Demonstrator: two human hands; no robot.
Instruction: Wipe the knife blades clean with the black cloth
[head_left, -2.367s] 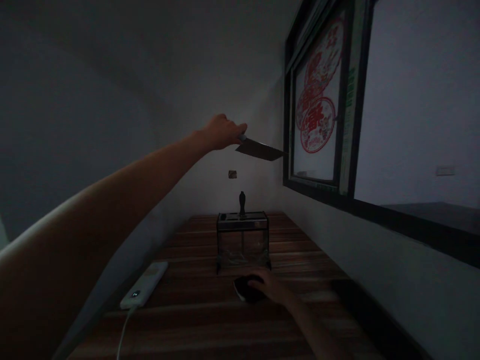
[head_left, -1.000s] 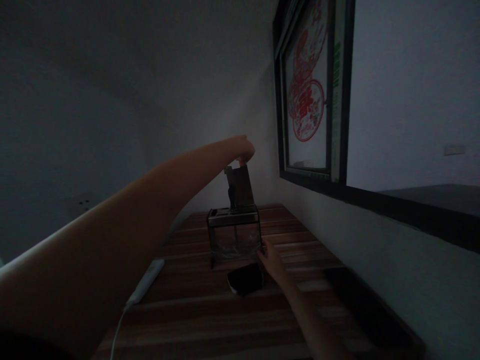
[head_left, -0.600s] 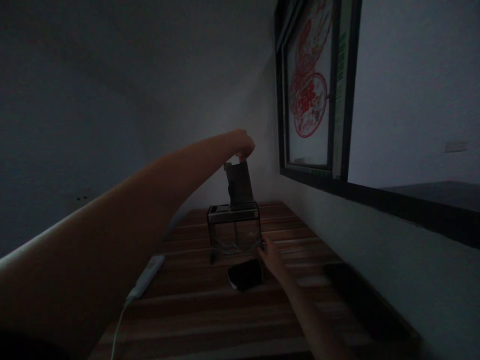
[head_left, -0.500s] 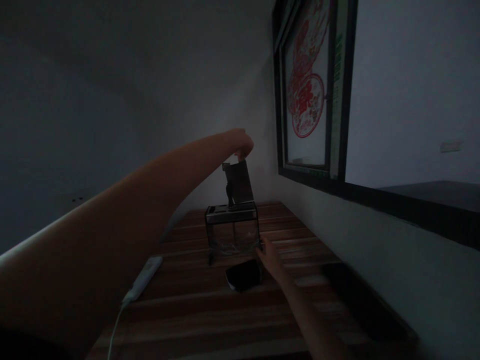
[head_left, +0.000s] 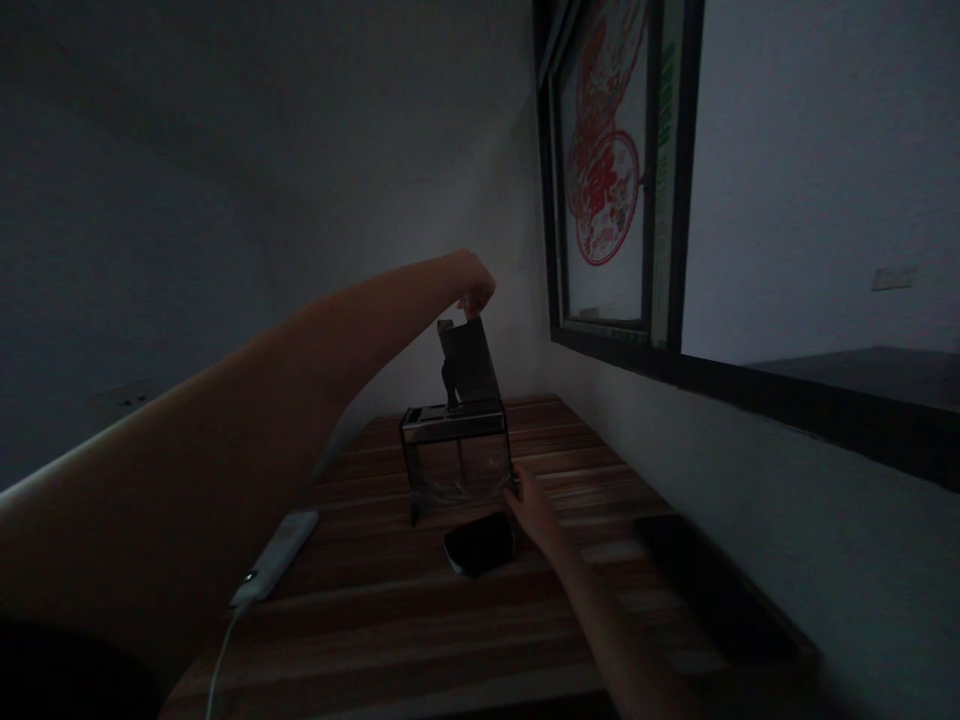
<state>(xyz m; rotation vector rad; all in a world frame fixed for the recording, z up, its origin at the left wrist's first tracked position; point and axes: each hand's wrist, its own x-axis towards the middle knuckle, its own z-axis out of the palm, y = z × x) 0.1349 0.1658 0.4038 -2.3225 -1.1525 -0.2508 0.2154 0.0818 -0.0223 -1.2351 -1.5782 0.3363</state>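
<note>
A small clear tank [head_left: 459, 468] with a black frame stands on the wooden tabletop. Above its top rises a dark flat panel [head_left: 471, 362], tilted, with a narrow dark piece hanging beside it. My left hand [head_left: 474, 284] reaches over from the left and is closed on the panel's upper edge; its fingertips are partly hidden. Down at the tank's lower right corner, my right hand [head_left: 529, 500] grips the side, fingers bent around the frame. A black folded item [head_left: 480, 545] lies just in front of the tank, near my right wrist.
A white power strip [head_left: 276, 556] with a cord lies at the left, partly beside my forearm. Along the right wall rests a long dark tray-like object [head_left: 716, 590]. A dark-framed window [head_left: 611, 334] with red decoration is on the right wall. The room is dim.
The whole view has shifted slightly, so everything sits a little further left. Both hands keep their places on the panel and the tank.
</note>
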